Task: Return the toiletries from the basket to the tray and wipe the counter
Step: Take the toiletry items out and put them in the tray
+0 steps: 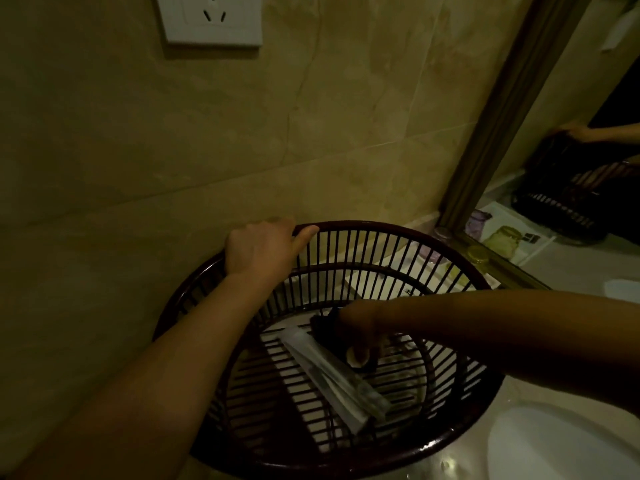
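Head view, in dim light: a long pale packet point(337, 372) lies on the bottom of the dark slatted basket point(398, 460), its long axis running from far left to near right. It looks like clear wrapping over something thin, perhaps a toothbrush; no writing on it can be read. Just beside its far end, the right hand point(358, 337) reaches down into the basket with fingers curled around a small dark thing point(320, 323), though what that is cannot be told in this light. The left hand point(261, 245) grips the basket's far rim, fingers closed over the top bar, and the basket is tilted toward the camera. The basket stands on a pale counter point(585, 268), against a tiled wall point(207, 150) on the left. A white sink point(554, 445) shows at the near right. To the far right a framed mirror point(502, 116) leans over a small yellowish jar point(479, 256) and a white tray point(381, 271) seen through the bars. A wall socket point(209, 19) sits high up.
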`<state>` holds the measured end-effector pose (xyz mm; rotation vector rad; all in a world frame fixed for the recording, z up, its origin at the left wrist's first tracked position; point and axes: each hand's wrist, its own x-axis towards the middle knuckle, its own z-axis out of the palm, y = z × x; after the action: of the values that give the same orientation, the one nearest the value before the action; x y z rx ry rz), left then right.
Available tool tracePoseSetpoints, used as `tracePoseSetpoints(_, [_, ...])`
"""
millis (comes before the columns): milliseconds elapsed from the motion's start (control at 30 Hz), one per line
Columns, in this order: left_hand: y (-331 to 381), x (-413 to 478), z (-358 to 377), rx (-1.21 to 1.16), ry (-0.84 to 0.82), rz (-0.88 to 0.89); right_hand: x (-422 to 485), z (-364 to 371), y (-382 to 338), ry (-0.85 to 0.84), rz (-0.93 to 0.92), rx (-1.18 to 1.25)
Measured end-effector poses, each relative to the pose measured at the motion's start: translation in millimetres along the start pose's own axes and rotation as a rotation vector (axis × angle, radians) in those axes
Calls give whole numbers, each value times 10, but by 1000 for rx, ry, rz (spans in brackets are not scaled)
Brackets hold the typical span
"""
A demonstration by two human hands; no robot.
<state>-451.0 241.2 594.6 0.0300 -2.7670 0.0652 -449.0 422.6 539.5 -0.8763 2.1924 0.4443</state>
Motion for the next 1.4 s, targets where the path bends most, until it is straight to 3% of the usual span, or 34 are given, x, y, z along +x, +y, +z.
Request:
tracePoseSetpoints(133, [-29,-14,33,-9,50,21,-324,-165,50,138,-52,87])
tracePoseSetpoints(333, [-12,-4,73,-31,52,32,-1488,-387,424,695,-149,831])
tracePoseSetpoints(400, [-21,-7,95,-43,77,29,-1762,-327,696,932,-82,1068])
tracePoseSetpoints(467, [-18,-2,92,-33,88,34,-1841,-191,1025,1060,64,1209])
tracePoseSetpoints(633, [-23,0,112,-20,124,41,-1285,387,1763,940,456,1279])
tracePoseSetpoints(733, [-37,-24,114,-32,153,45,-841,748,2011,806,584,1218])
tracePoseSetpoints(833, [-28,-22,100,-28,151,46,-569,990,2136,784,681,1168])
tracePoseSetpoints(1233, [-13,-18,110,-9,148,47,-301,1230,2245,731,811,1079])
tracePoseSetpoints(1400, [-29,-18,124,-38,141,55,-341,1271,2242,810,860,1129])
